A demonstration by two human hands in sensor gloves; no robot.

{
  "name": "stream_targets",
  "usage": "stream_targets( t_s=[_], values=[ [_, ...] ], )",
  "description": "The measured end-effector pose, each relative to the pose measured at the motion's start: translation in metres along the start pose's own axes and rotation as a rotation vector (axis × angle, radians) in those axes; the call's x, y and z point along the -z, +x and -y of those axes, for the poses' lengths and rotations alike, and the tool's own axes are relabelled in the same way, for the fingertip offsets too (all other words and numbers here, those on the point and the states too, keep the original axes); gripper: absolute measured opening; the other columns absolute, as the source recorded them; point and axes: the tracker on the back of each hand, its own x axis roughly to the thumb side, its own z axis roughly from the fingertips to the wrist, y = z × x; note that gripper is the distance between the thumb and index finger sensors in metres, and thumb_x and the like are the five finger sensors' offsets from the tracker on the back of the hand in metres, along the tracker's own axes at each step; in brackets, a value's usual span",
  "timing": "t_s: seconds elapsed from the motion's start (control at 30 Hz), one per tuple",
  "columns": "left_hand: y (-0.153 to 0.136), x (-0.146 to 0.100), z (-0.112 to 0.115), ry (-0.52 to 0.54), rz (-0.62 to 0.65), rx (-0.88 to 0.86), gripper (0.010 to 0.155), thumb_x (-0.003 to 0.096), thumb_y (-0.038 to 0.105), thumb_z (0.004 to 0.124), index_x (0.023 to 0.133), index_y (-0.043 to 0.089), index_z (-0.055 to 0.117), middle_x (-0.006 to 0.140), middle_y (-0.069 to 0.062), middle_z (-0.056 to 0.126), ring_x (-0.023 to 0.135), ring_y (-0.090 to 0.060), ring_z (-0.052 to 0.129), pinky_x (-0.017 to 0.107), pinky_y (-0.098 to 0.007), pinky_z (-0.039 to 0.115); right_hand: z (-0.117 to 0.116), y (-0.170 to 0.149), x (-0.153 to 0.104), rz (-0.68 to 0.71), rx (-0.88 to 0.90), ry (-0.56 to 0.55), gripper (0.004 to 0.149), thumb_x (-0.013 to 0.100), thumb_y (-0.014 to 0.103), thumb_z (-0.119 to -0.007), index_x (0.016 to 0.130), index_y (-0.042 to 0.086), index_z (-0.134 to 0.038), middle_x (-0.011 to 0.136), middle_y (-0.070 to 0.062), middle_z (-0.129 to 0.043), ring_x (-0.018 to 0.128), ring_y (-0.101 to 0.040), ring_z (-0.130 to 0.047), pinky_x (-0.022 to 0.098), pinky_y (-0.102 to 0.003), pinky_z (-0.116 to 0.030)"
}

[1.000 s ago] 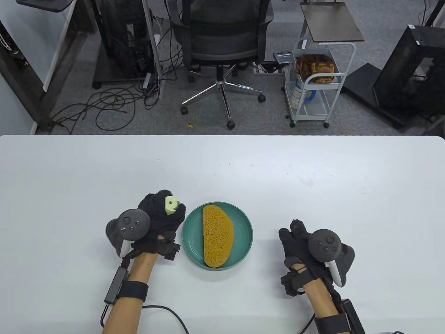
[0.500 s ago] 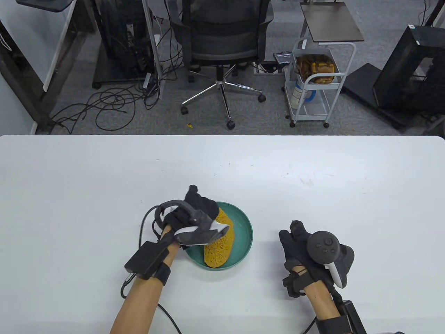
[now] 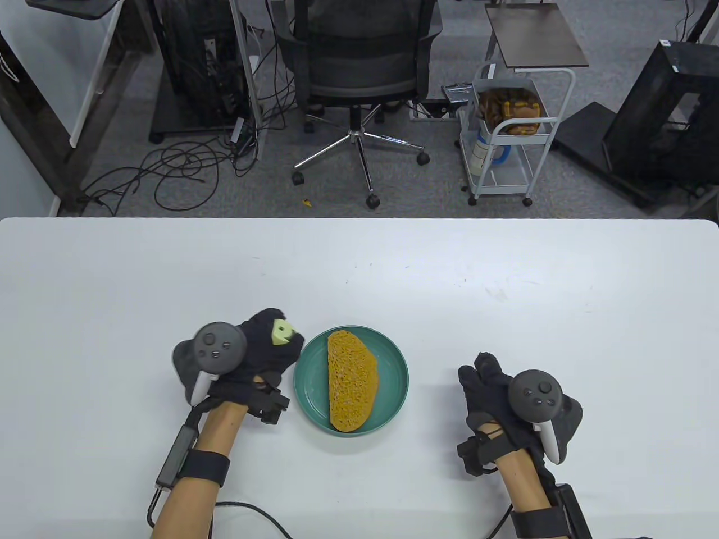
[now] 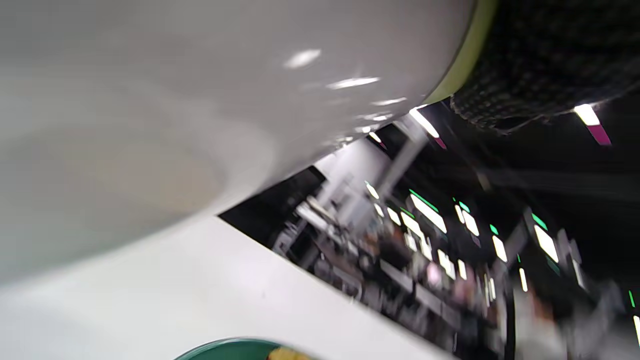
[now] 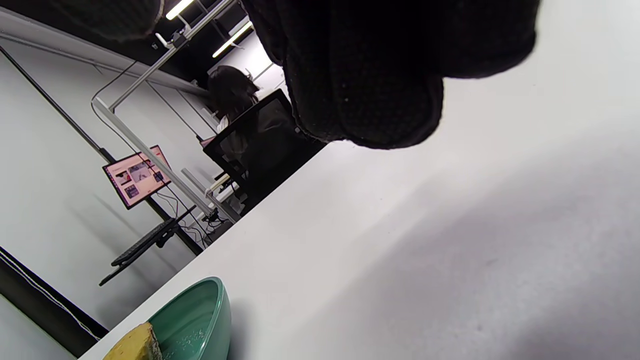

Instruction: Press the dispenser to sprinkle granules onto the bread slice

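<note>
A golden bread slice (image 3: 351, 381) lies on a green plate (image 3: 393, 387) at the table's front middle. Just left of the plate my left hand (image 3: 264, 348) grips the dispenser, whose pale green top (image 3: 280, 332) pokes up between the curled fingers. In the left wrist view the dispenser's white body (image 4: 200, 100) fills the frame, blurred, with the plate rim (image 4: 225, 350) at the bottom. My right hand (image 3: 484, 377) rests on the table right of the plate, fingers loosely curled, holding nothing. The right wrist view shows the plate (image 5: 200, 315) and bread edge (image 5: 135, 345).
Beyond the table's far edge stand an office chair (image 3: 359, 67), a white trolley (image 3: 505, 129) and floor cables (image 3: 180, 168). A cable (image 3: 253, 511) trails from my left forearm near the front edge.
Half a second ago my left hand was tipped over the bread with the dispenser; it has swung back left of the plate and upright. My right hand shifted slightly right.
</note>
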Motion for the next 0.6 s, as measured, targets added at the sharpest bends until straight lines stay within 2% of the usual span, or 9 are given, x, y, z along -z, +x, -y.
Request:
stream_targets(
  t_s=[0.03,0.1,0.2,0.27,0.3,0.37,0.43,0.5,0.6],
  values=[
    [0.031,0.005,0.008,-0.063,0.173,0.258,0.071,0.026,0.056,0.097,0.078,0.01,0.083,0.062,-0.022,0.099,0.048,-0.046,0.106,0.063,-0.061,0.072,0.0,0.001,0.0,0.006,-0.008,0.002,0.065,0.047,0.047,-0.071,0.091,-0.001,-0.062,0.076,-0.024,-0.09,0.051,-0.04,-0.093,0.039,-0.055,-0.075],
    [0.076,0.006,0.03,-0.097,0.451,0.737,0.071,0.0252,0.061,0.093,0.078,0.014,0.083,0.062,-0.016,0.101,0.048,-0.04,0.11,0.063,-0.057,0.077,0.0,0.002,-0.001,0.012,-0.009,0.007,0.065,0.047,0.047,-0.071,0.091,0.0,-0.062,0.076,-0.024,-0.09,0.052,-0.041,-0.093,0.039,-0.055,-0.075],
    [0.105,-0.003,0.076,-0.283,0.705,1.042,0.071,0.0232,0.059,0.094,0.077,0.015,0.082,0.062,-0.016,0.1,0.048,-0.041,0.109,0.063,-0.057,0.076,-0.001,0.002,-0.002,0.014,-0.002,0.013,0.065,0.047,0.047,-0.071,0.091,-0.001,-0.063,0.076,-0.024,-0.09,0.051,-0.041,-0.094,0.039,-0.055,-0.075],
    [0.109,-0.008,0.088,-0.282,0.766,1.198,0.071,0.0219,0.063,0.091,0.077,0.02,0.082,0.062,-0.011,0.101,0.049,-0.035,0.111,0.064,-0.053,0.079,-0.001,0.001,-0.002,0.014,-0.016,0.016,0.065,0.047,0.047,-0.071,0.091,0.0,-0.063,0.076,-0.024,-0.09,0.052,-0.041,-0.094,0.039,-0.055,-0.075],
    [0.107,-0.007,0.085,-0.272,0.753,1.165,0.071,0.0216,0.065,0.089,0.077,0.021,0.082,0.062,-0.009,0.102,0.048,-0.033,0.112,0.064,-0.051,0.08,-0.001,0.001,-0.002,0.014,-0.015,0.018,0.065,0.047,0.047,-0.071,0.09,0.0,-0.063,0.076,-0.024,-0.09,0.052,-0.041,-0.094,0.039,-0.055,-0.075],
    [0.094,-0.002,0.066,-0.216,0.569,0.925,0.071,0.022,0.064,0.09,0.077,0.02,0.082,0.062,-0.01,0.101,0.048,-0.034,0.112,0.064,-0.052,0.08,-0.001,0.0,-0.003,0.011,0.0,0.021,0.065,0.047,0.047,-0.071,0.091,0.0,-0.063,0.077,-0.024,-0.09,0.052,-0.041,-0.094,0.039,-0.054,-0.075],
    [0.064,-0.001,0.039,-0.114,0.317,0.55,0.071,0.0224,0.063,0.091,0.077,0.018,0.082,0.062,-0.012,0.101,0.049,-0.036,0.111,0.064,-0.054,0.079,0.001,-0.001,-0.002,0.003,0.026,0.012,0.065,0.047,0.047,-0.071,0.091,0.0,-0.063,0.076,-0.024,-0.09,0.052,-0.041,-0.094,0.039,-0.054,-0.075],
    [0.011,-0.012,0.016,0.033,0.018,0.048,0.071,0.0239,0.062,0.092,0.078,0.016,0.082,0.062,-0.014,0.101,0.048,-0.038,0.111,0.063,-0.055,0.078,0.003,-0.003,-0.001,-0.021,0.039,0.004,0.065,0.047,0.047,-0.071,0.09,0.0,-0.063,0.076,-0.023,-0.091,0.051,-0.04,-0.095,0.038,-0.054,-0.076],
    [-0.05,-0.035,0.011,0.156,-0.26,-0.443,0.071,0.0259,0.058,0.096,0.078,0.011,0.084,0.062,-0.02,0.1,0.046,-0.044,0.108,0.062,-0.06,0.075,0.004,-0.006,0.0,-0.034,0.069,0.007,0.065,0.047,0.047,-0.071,0.09,0.0,-0.063,0.076,-0.023,-0.091,0.051,-0.04,-0.095,0.039,-0.054,-0.076]
  ],
)
